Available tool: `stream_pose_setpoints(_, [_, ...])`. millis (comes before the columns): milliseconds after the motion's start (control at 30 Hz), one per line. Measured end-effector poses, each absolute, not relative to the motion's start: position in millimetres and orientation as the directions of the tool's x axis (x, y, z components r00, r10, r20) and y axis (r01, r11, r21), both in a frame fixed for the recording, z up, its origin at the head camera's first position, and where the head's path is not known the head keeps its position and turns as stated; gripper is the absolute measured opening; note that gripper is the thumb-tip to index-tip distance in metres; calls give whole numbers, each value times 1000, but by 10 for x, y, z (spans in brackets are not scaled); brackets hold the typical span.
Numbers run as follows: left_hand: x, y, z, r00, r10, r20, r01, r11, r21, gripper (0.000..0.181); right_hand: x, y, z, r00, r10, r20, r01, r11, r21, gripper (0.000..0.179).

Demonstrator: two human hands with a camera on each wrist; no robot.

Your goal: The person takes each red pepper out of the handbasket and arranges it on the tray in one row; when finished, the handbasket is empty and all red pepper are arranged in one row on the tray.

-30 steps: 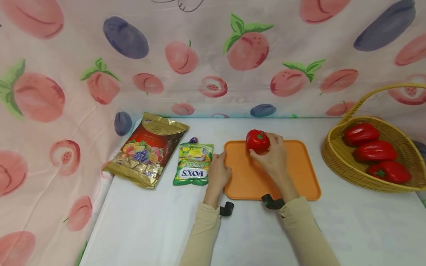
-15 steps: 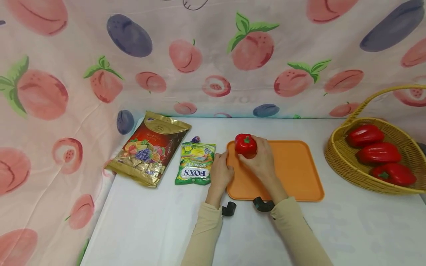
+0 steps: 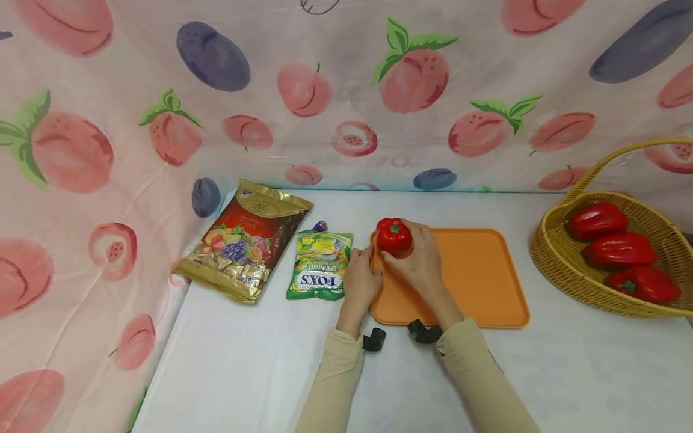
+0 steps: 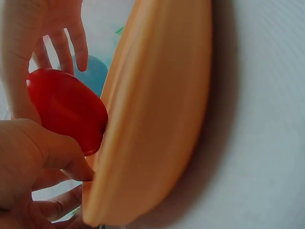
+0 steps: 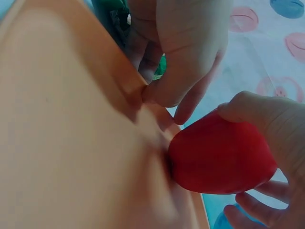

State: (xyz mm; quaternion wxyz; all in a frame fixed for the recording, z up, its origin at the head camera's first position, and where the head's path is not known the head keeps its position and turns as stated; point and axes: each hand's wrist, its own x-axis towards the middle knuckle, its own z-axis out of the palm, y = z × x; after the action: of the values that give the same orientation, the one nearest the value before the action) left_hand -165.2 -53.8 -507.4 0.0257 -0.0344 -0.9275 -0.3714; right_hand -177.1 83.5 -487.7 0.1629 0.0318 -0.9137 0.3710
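Observation:
A red bell pepper [image 3: 394, 236] rests at the far left corner of the orange tray [image 3: 482, 276], its green stem facing up. My right hand [image 3: 424, 260] holds it from the right side. In the right wrist view the thumb lies against the pepper [image 5: 221, 155] and the other fingers reach along its far side. My left hand [image 3: 361, 279] pinches the left rim of the tray, thumb on top, as the left wrist view shows with the tray wall [image 4: 157, 105] beside it. The pepper [image 4: 69, 109] is close to that thumb.
Right of the tray stands a yellow wicker basket [image 3: 552, 264] with three red bell peppers [image 3: 619, 248]. Left of my left hand lies a green candy bag [image 3: 319, 264], a small wrapped lollipop [image 3: 320, 226] above it. Farther left is a large red-and-gold candy bag [image 3: 243, 240].
My right hand has moved left with the bell pepper, toward the tray's far left corner. The left hand has stayed at the tray rim. The view has shifted slightly.

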Motion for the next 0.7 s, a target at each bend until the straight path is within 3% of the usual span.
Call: stream_pose_setpoints(700, [-1639, -511, -5082, -998, 29, 46, 53, 721, 691, 54, -1672, 1028, -4696, -937, 90, 338, -184, 694, -696, 75])
